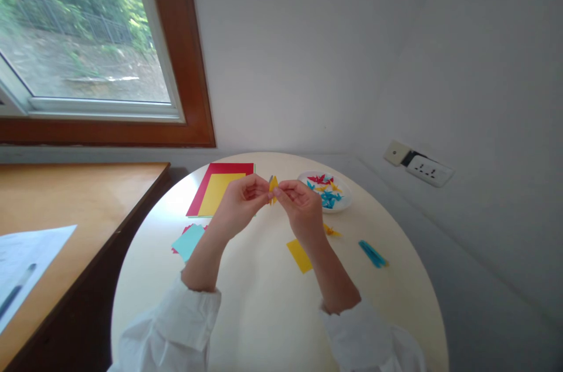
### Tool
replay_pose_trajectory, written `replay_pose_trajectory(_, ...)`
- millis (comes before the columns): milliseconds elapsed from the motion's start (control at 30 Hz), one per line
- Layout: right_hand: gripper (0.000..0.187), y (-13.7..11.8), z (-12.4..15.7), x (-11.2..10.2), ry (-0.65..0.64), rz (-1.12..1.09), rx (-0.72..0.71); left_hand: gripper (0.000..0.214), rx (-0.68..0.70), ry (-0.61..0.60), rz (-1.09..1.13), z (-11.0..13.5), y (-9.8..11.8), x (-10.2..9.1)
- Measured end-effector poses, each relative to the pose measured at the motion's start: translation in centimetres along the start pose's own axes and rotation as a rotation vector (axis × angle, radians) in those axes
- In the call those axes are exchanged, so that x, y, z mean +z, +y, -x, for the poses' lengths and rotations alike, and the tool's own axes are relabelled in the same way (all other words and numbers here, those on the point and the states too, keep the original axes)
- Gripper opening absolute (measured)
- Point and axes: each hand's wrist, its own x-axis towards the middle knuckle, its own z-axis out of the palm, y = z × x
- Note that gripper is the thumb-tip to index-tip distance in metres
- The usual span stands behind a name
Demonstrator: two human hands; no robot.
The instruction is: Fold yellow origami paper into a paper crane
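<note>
A small piece of folded yellow paper (274,189) is pinched between my two hands, raised over the far half of the round table (259,313). My left hand (240,202) grips its left side with thumb and fingers. On its other side, my right hand (301,205) holds it the same way. Beyond my right hand stands a white plate (347,203) with several red, yellow and blue folded paper cranes (329,199). A yellow folded crane (331,231) and a yellow paper square (300,256) lie beside my right forearm, which partly covers them.
Large red (197,193) and yellow sheets (215,193) lie at the back left. Nearer are light blue paper squares (189,242) over red ones. Blue folded strips (373,254) rest at the right. A wooden desk (109,196) with a paper and pen (17,290) adjoins the left.
</note>
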Motion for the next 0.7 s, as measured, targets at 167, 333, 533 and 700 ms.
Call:
replay_pose_trajectory(167,0.015,0.0,0.1,0.3,-0.005,-0.075,0.031,0.013,-0.032,0.033,-0.006,0.2,0.5,-0.2)
replay_pose_trajectory(333,0.015,0.7,0.3,0.6,0.008,-0.175,0.033,0.013,-0.054,0.05,0.026,0.3,0.6,-0.1)
replay_pose_trajectory(533,0.014,0.7,0.3,0.7,-0.007,-0.24,0.054,0.014,-0.04,0.054,0.033,0.4,0.8,0.1)
replay_pose_trajectory(700,0.017,0.2,0.2,0.6,-0.023,-0.225,0.108,0.014,-0.015,0.017,0.039,0.5,1.0,0.1)
